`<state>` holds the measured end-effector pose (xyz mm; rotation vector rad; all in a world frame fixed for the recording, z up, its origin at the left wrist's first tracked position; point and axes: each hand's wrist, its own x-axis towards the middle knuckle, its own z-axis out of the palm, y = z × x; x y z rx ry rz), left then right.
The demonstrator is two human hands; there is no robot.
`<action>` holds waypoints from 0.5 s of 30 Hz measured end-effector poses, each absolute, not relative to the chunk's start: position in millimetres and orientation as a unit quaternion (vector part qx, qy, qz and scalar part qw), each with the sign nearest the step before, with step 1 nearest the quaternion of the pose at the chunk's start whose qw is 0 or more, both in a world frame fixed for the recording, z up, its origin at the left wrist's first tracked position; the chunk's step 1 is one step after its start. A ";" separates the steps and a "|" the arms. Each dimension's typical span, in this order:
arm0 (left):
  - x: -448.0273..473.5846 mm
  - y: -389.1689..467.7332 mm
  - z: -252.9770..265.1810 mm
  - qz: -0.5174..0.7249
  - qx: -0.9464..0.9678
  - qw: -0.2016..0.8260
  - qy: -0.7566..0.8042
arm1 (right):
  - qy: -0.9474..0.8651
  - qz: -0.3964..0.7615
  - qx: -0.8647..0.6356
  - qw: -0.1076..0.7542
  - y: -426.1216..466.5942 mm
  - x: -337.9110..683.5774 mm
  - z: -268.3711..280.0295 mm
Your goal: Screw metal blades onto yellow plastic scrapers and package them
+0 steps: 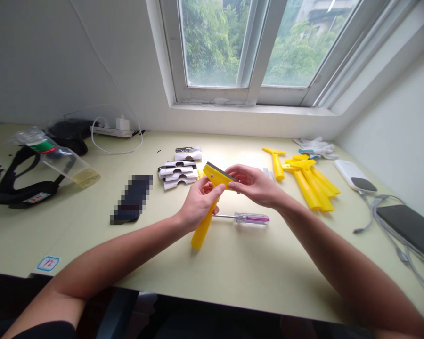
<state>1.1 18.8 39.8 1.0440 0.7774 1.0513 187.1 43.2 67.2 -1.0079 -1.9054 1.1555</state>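
Ahead of me, a window (259, 56) w/ grey metal frame, two panes in view; green trees (212, 42) outside, bit of a bldg. (318, 12) upper R. L wall (49, 56) greyish, dim; R wall (392, 101) brighter. Pale yellow-green desk (286, 278) set approx. below the window, daylight glaring mid-top. Floor under it too dark to read.

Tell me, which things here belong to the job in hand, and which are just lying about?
Likely in the job: held yellow tool; screwdriver; other yellow tools; perhaps white packs.

Apparently just lying about: bottle; gloves; white plug; number label.
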 end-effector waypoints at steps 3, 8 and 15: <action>-2.6 24.2 41.8 0.438 0.514 0.646 0.356 | -0.712 0.460 -0.392 0.357 46.5 187.7 68.7; -8.8 28.3 44.2 0.454 0.581 0.529 0.420 | -0.631 0.499 -0.442 0.397 51.1 189.5 67.5; -8.7 23.7 40.3 0.408 0.715 0.408 0.394 | -0.606 0.528 -0.441 0.398 53.5 190.0 65.4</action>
